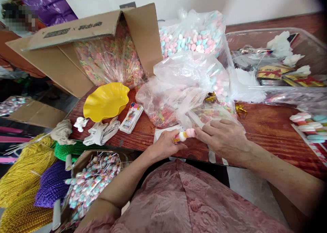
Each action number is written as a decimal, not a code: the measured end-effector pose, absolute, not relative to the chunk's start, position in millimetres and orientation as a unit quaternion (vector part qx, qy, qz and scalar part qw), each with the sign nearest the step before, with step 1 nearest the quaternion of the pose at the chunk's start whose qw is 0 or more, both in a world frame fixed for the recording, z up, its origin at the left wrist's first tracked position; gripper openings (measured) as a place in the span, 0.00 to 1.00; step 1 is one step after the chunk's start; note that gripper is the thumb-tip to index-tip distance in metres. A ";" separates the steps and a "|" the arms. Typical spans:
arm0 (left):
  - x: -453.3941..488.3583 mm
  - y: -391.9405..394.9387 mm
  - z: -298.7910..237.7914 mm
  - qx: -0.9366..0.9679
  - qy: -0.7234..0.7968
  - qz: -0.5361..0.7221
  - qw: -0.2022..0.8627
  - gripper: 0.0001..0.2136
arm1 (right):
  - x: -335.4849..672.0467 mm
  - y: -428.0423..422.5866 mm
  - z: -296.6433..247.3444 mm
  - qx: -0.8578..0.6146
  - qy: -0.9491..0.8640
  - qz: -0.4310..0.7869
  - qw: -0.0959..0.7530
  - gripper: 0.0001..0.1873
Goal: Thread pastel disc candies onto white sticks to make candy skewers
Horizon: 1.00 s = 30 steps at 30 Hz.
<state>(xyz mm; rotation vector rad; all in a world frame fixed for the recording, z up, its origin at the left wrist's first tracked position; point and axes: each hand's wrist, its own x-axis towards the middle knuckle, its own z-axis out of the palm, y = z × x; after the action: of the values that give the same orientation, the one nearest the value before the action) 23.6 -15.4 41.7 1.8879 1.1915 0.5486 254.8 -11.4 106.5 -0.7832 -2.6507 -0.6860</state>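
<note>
My left hand (165, 145) is closed round the lower end of a candy skewer (184, 135) with a white and a pink marshmallow piece on it. My right hand (222, 137) pinches the pink end of the same skewer, its fingers curled together. Both hands hover over the near edge of the reddish wooden table (268, 127), just in front of a clear plastic bag (184, 86) of pastel candies. A thin clear wrapper seems to trail from the skewer toward the bag.
A yellow wavy bowl (106, 101) sits at left, beside a small printed packet (131, 117). An open cardboard box (84, 48) of candy leans behind. At lower left are a box of finished skewers (89, 181) and bundles of cord (28, 171). A clear bin (276, 62) stands at right.
</note>
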 end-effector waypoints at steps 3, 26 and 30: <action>26.1 -13.3 44.6 0.732 0.476 0.204 0.442 0.13 | 254.2 -11.5 107.1 -0.234 -0.940 -0.217 0.120 0.07; 37.2 -14.0 54.7 0.840 0.515 0.030 0.171 0.16 | 239.7 -7.2 108.4 -0.395 -0.906 0.102 -0.113 0.15; 42.6 -14.9 50.7 0.844 0.490 0.028 0.215 0.12 | 230.3 -12.7 108.9 -0.413 -0.896 0.111 -0.117 0.14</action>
<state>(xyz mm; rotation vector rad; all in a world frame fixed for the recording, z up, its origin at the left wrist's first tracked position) 42.6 -14.9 50.7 2.3416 1.3598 0.0781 230.3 -12.7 108.9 -1.4026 -3.0476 0.3790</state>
